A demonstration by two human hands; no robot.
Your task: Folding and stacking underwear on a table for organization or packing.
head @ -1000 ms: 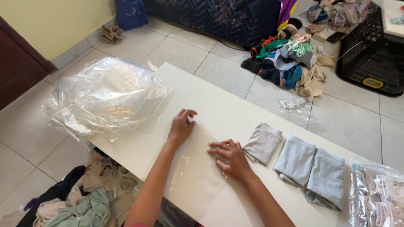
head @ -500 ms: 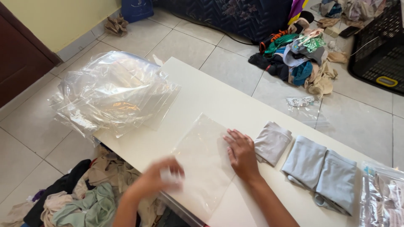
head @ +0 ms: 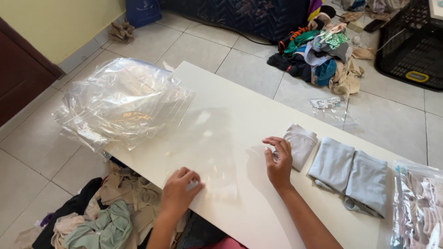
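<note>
1. My left hand (head: 179,190) sits at the near edge of the white table (head: 240,99), fingers curled down onto the near end of a flat clear plastic bag (head: 203,147). The fingertips are bunched at the bag's edge and seem to pinch it, though I cannot tell whether film is really caught between them.
2. That clear bag lies flat on the table in front of me, running from my left hand away toward the far side, its sheen showing against the white top.
3. My right hand (head: 278,159) rests on the table just right of the bag, fingers bent and loosely drawn together. Its fingertips touch the near left corner of a folded light grey cloth (head: 301,144); it grips nothing firmly that I can see.
4. Beside that cloth, further right, lie two more folded grey cloths (head: 350,173), touching each other.
5. At the far right edge of the table is a filled plastic packet (head: 417,207) with pale fabric inside.
6. On the left end of the table a loose stack of clear plastic bags (head: 120,103) overhangs the edge.
7. Below the near edge, on the tiled floor, is a heap of clothes (head: 92,216). Across the table another pile of mixed clothes (head: 318,53) lies on the tiles, with a black crate (head: 410,44) to its right.
</note>
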